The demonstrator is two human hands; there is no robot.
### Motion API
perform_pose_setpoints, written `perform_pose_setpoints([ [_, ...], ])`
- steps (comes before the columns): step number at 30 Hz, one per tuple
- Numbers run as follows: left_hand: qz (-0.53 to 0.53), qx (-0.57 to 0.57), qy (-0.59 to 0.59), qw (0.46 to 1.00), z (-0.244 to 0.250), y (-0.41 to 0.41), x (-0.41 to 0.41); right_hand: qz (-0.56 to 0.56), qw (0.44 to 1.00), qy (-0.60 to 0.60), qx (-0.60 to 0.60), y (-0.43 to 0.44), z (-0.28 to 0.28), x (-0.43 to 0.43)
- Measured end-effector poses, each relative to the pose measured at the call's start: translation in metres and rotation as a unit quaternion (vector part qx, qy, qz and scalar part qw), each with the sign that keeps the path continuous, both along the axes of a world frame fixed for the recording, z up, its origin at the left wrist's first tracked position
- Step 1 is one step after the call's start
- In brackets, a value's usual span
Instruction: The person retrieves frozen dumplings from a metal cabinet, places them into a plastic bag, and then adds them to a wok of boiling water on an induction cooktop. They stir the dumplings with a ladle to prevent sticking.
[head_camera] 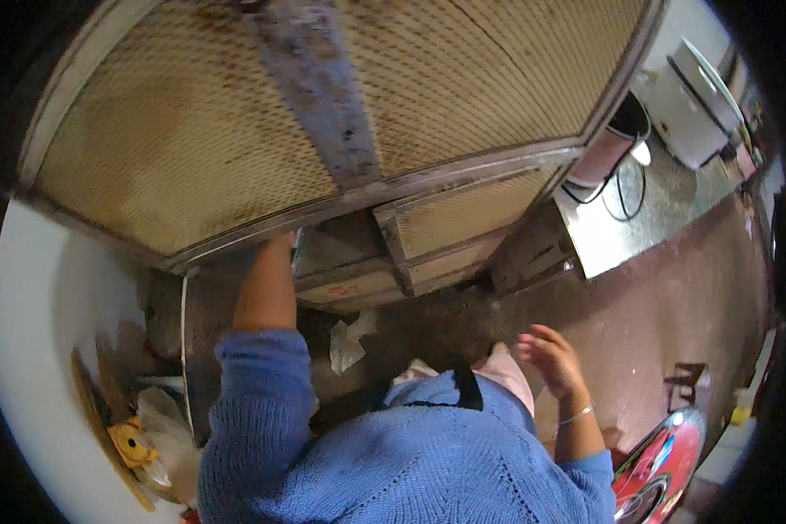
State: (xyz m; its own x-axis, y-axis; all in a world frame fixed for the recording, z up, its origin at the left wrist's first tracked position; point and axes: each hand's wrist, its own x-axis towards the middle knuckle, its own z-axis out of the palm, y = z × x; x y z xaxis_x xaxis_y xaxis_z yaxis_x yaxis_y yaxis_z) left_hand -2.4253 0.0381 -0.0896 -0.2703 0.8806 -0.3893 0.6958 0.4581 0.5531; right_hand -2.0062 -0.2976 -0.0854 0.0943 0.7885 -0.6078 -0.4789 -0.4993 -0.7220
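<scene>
My left forearm reaches into the lower opening of a wooden cabinet (360, 187) with yellowish woven-looking panels. Only the base of my left hand (284, 241) shows; the cabinet's rail hides its fingers and anything they touch. Beside that wrist runs a thin pale edge (295, 252), too small to name. A lower panel door (465, 219) of the cabinet is to the right of the opening. My right hand (553, 359) hangs over the floor at my right side, fingers a little apart, holding nothing. A bracelet (577, 414) circles its wrist.
A metal-topped counter (596, 252) at right bears a pinkish pot (596, 157), a black cord and a white appliance (691, 108). A red round-ended object (668, 458) stands near my right elbow. Crumpled plastic (347, 347) lies below the cabinet; bags and a yellow object (131, 442) are at left.
</scene>
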Motion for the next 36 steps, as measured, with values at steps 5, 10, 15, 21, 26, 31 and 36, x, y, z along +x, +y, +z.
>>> perform_pose_setpoints([
  [5, -0.021, 0.028, 0.093, 0.995, -0.011, 0.034, -0.026, -0.210, 0.934, -0.264, -0.116, -0.111, -0.043, 0.076],
  [10, -0.064, 0.036, 0.138, 0.988, -0.031, 0.003, -0.024, -0.246, 0.887, -0.334, -0.201, -0.206, -0.114, 0.118],
  [15, -0.225, 0.040, 0.176, 0.957, 0.007, -0.098, 0.006, -0.139, 0.928, -0.319, -0.130, -0.111, -0.090, 0.094],
  [21, -0.084, 0.194, -0.155, 0.965, 0.166, -0.231, -0.016, 0.021, 0.947, -0.319, 0.018, 0.014, -0.054, 0.035],
  [26, 0.060, 0.324, 0.152, 0.932, 0.113, -0.326, -0.147, 0.096, 0.973, -0.206, 0.037, 0.034, -0.062, 0.006],
  [31, 0.094, 0.249, 0.172, 0.949, 0.115, -0.332, -0.207, 0.125, 0.962, -0.242, 0.001, 0.012, -0.079, 0.042],
  [36, 0.142, 0.130, 0.294, 0.936, 0.079, -0.287, -0.271, 0.068, 0.960, -0.268, -0.047, -0.035, -0.091, 0.116],
])
